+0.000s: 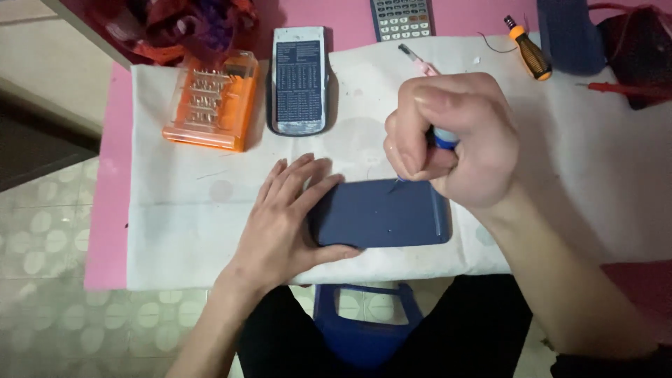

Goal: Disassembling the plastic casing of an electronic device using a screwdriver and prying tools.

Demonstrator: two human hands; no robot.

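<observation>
A dark blue rectangular device [381,213] lies flat on a white cloth [182,224] near the table's front edge. My left hand [283,217] rests flat on the cloth, fingers spread, thumb and fingertips pressing the device's left end. My right hand [451,136] is fisted around a small blue-handled screwdriver [443,138], held upright with its thin tip touching the device's top edge. Most of the screwdriver is hidden in the fist.
An orange case of screwdriver bits [212,101] and a calculator cover [299,80] lie at the back left. A calculator [401,17], pink tweezers [418,61], an orange-handled screwdriver [530,50] and a dark bag [633,49] are at the back. A blue stool [364,329] shows below.
</observation>
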